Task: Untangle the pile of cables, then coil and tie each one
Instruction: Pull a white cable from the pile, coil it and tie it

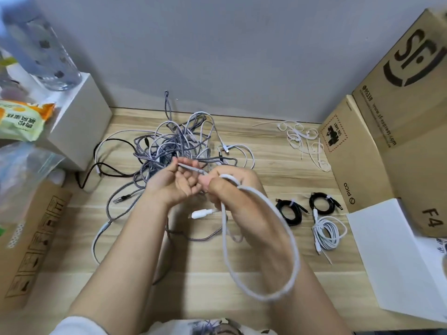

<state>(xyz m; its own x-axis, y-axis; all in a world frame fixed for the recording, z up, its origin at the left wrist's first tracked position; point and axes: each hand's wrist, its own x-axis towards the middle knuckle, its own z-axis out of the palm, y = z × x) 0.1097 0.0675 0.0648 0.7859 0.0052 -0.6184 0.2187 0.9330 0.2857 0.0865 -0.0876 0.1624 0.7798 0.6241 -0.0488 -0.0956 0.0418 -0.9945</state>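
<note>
Nearest the camera hangs a loop of white cable (pixel 261 238), draped from the right hand (pixel 232 187), whose fingers curl round it, while the left hand (pixel 179 182) just beside it pinches a thin grey end (pixel 191 167) of cable between curled fingers. Both hands hover just in front of the pile (pixel 179 146), which lies on the table (pixel 266 274) with three tied coils (pixel 314 213) to its right and loose ties (pixel 304 141) beyond those. Light, limp and smooth, the white cable will likely sag and slip unless it is pinched near the plug (pixel 202 213) and at the loop's crossing.
</note>
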